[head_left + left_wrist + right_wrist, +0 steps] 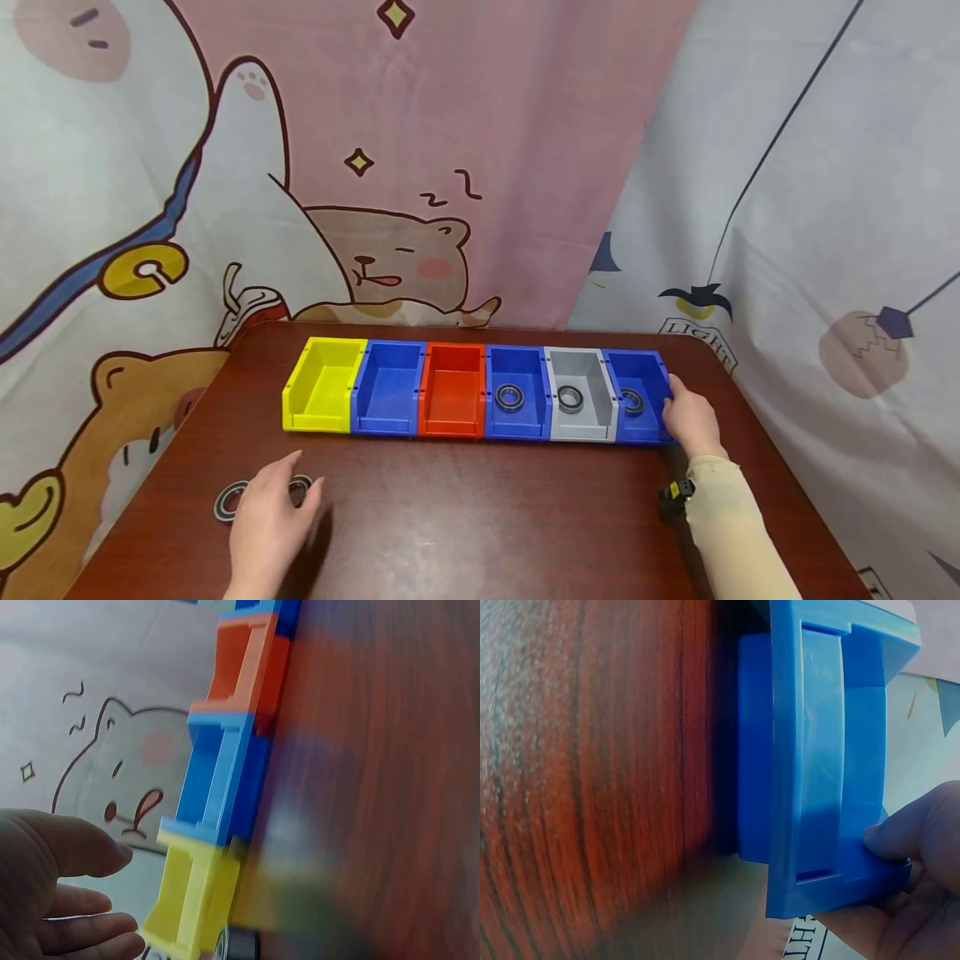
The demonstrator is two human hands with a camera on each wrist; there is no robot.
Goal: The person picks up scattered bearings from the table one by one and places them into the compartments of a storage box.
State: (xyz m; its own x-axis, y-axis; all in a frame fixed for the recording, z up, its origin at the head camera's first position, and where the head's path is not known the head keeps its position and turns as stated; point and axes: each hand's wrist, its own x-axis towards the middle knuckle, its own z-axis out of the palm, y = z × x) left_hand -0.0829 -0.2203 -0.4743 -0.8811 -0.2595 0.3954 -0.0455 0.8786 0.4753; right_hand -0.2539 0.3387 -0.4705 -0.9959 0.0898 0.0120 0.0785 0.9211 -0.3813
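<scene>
My right hand (692, 419) grips the outer side wall of the rightmost blue bin (651, 429); in the right wrist view the thumb (900, 832) lies inside that wall and the fingers outside it. A ball bearing (632, 402) lies in this bin. Near the table's left side, my left hand (272, 517) hovers with thumb and fingers spread and nothing between them. One ball bearing (227, 503) shows left of the hand, and another bearing (300, 482) is partly hidden behind it. In the left wrist view, a bearing (238, 943) stands out at the bottom edge.
The bins form one joined row: yellow (296, 422), blue (386, 425), red (452, 428), blue (517, 427), grey (583, 431) and the rightmost blue. Single bearings lie in the second blue bin and the grey bin. A printed curtain (525, 167) hangs behind the brown table (450, 517).
</scene>
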